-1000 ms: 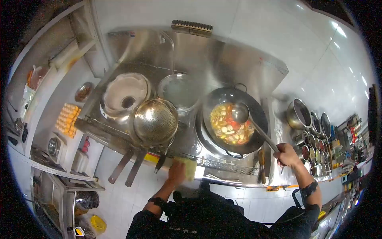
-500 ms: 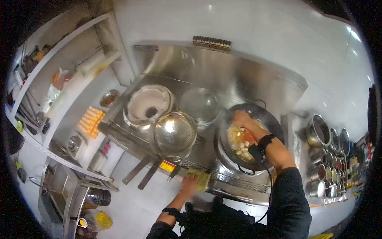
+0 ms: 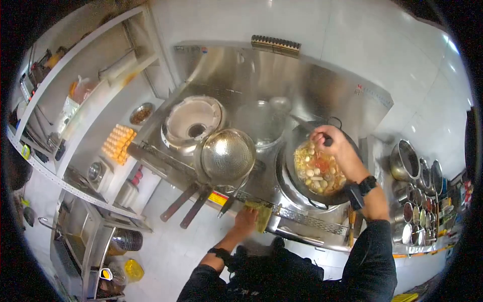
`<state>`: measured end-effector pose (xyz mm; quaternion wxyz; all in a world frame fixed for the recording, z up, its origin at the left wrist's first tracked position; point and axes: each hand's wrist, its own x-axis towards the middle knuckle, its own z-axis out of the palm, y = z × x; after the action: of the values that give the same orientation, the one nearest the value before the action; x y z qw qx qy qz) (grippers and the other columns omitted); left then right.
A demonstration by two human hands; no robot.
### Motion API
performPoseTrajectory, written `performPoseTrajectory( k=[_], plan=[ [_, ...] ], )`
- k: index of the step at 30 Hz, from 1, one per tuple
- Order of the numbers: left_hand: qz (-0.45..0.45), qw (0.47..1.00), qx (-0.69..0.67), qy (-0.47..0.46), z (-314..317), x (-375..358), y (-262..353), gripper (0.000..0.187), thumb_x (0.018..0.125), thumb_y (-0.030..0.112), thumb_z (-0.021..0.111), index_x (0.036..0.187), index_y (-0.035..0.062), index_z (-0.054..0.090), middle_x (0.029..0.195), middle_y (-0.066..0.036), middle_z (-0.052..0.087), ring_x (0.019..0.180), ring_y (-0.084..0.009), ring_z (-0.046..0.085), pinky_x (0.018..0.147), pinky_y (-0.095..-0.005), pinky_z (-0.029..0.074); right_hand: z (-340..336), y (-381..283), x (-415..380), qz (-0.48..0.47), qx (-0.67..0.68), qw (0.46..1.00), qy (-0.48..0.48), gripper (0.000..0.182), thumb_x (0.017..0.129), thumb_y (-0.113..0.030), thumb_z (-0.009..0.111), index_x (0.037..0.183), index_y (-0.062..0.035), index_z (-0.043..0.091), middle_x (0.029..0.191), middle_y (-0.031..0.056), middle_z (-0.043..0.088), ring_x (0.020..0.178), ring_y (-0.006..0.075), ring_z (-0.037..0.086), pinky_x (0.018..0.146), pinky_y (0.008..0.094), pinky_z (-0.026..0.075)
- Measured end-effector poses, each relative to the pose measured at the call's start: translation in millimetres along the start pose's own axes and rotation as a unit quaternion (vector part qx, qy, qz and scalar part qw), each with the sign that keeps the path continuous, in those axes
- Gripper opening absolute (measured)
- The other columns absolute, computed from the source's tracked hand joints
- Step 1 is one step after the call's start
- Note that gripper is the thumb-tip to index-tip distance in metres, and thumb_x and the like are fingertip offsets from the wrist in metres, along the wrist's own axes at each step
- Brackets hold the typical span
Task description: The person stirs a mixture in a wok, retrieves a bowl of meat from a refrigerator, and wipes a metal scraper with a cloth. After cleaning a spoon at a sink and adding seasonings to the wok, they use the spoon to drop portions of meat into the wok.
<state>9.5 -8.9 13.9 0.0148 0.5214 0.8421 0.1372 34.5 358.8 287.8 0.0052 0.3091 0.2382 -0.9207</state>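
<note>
My right hand (image 3: 328, 140) is closed around the dark handle of a ladle (image 3: 280, 104). The ladle's bowl hangs over the back of a steaming pot (image 3: 259, 123). Under my right hand a dark wok (image 3: 347, 187) sits tilted on the burner. Inside it is a soupy food (image 3: 318, 168) with pale round pieces, thin strands and a red patch. At the stove's front edge, my left hand (image 3: 245, 220) grips a yellow-green cloth (image 3: 262, 216). Its fingertips are partly hidden.
Two long-handled strainers (image 3: 227, 155) lie left of the pot, their handles jutting past the front edge. Behind them is an uncovered burner (image 3: 193, 121). Shelves on the left hold a stack of eggs (image 3: 118, 144). Steel containers (image 3: 405, 161) stand on the right.
My right hand has moved right and slightly up, and the ladle now shows over the pot. My left hand stays at the front edge with the cloth. The view has shifted a little.
</note>
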Motion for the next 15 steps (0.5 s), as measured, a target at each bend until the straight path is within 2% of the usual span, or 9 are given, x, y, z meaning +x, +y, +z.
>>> performPoseTrajectory(
  k=[2,4,6,9,10,11,12,13,15],
  plan=[
    [0.017,1.000,-0.003,0.025,-0.5,3.0,-2.5,0.017,0.080,0.021,0.052,0.091,0.0096,0.057,0.096,-0.011,0.054,0.098,-0.0273,0.051,0.080,-0.0391,0.045,14.8,7.0,-50.5,-0.079,-0.046,0.996,0.006,0.020,0.083,-0.006,0.044,0.094,0.0107,0.040,0.072,0.0059,0.046,0.051,0.0074,0.045,0.038,0.0159,0.037],
    [0.004,1.000,-0.020,-0.009,-1.8,4.1,-2.9,0.016,0.078,0.020,0.054,0.088,0.0086,0.057,0.094,-0.012,0.055,0.094,-0.0291,0.053,0.078,-0.0399,0.046,4.8,6.3,-83.9,-0.103,-0.042,0.994,0.018,0.029,0.084,-0.008,0.044,0.102,0.0140,0.039,0.073,0.0056,0.046,0.051,0.0078,0.046,0.036,0.0168,0.038],
    [-0.015,0.997,-0.027,-0.072,-19.7,6.9,2.8,0.017,0.076,0.020,0.055,0.088,0.0076,0.057,0.093,-0.013,0.056,0.093,-0.0296,0.054,0.077,-0.0405,0.047,-0.9,10.8,-121.6,-0.076,-0.007,0.997,0.021,0.030,0.084,-0.010,0.043,0.104,0.0125,0.039,0.073,0.0056,0.046,0.050,0.0078,0.046,0.035,0.0175,0.039],
    [-0.049,0.995,-0.047,-0.067,9.8,9.9,-5.3,0.019,0.074,0.017,0.057,0.089,0.0051,0.057,0.093,-0.016,0.057,0.091,-0.0313,0.055,0.077,-0.0419,0.047,-20.8,32.6,-164.8,-0.103,-0.028,0.991,0.080,0.031,0.084,-0.012,0.043,0.105,0.0102,0.041,0.073,0.0054,0.048,0.048,0.0077,0.046,0.033,0.0166,0.038],
    [-0.034,0.995,-0.053,-0.076,8.3,10.2,-5.3,0.019,0.073,0.016,0.057,0.089,0.0045,0.056,0.093,-0.016,0.057,0.091,-0.0318,0.055,0.077,-0.0423,0.047,-30.5,40.5,-178.8,-0.112,-0.039,0.988,0.101,0.031,0.083,-0.012,0.044,0.105,0.0099,0.041,0.073,0.0053,0.048,0.048,0.0076,0.046,0.032,0.0165,0.038],
    [-0.019,0.995,-0.058,-0.084,5.3,11.1,-7.5,0.020,0.073,0.015,0.057,0.089,0.0038,0.056,0.092,-0.016,0.057,0.090,-0.0322,0.056,0.076,-0.0427,0.047,-41.8,49.0,-189.1,-0.096,-0.025,0.988,0.114,0.030,0.082,-0.011,0.045,0.105,0.0085,0.043,0.072,0.0047,0.049,0.045,0.0070,0.045,0.031,0.0159,0.036],
    [-0.007,0.994,-0.063,-0.090,4.1,12.4,-10.1,0.020,0.072,0.014,0.057,0.089,0.0032,0.056,0.092,-0.016,0.057,0.090,-0.0327,0.056,0.076,-0.0431,0.047,-48.9,58.5,-200.6,-0.090,-0.032,0.982,0.165,0.018,0.083,-0.011,0.046,0.091,0.0041,0.049,0.068,0.0045,0.051,0.043,0.0079,0.046,0.032,0.0182,0.037],
    [0.024,0.998,-0.031,-0.052,7.8,10.0,-11.6,0.020,0.072,0.011,0.056,0.089,0.0023,0.056,0.091,-0.017,0.057,0.089,-0.0331,0.056,0.075,-0.0439,0.047,-70.5,66.0,-209.2,-0.095,-0.070,0.975,0.186,0.016,0.082,-0.011,0.047,0.086,0.0036,0.051,0.065,0.0053,0.051,0.043,0.0090,0.046,0.032,0.0201,0.037],
    [0.014,0.996,-0.058,-0.070,12.2,10.7,-14.5,0.020,0.072,0.011,0.056,0.089,0.0023,0.056,0.091,-0.017,0.057,0.089,-0.0325,0.056,0.075,-0.0430,0.047,-102.8,84.3,-223.4,-0.113,-0.167,0.945,0.257,0.012,0.079,-0.009,0.050,0.078,0.0029,0.054,0.062,0.0071,0.052,0.042,0.0119,0.046,0.032,0.0239,0.036]
  ],
)
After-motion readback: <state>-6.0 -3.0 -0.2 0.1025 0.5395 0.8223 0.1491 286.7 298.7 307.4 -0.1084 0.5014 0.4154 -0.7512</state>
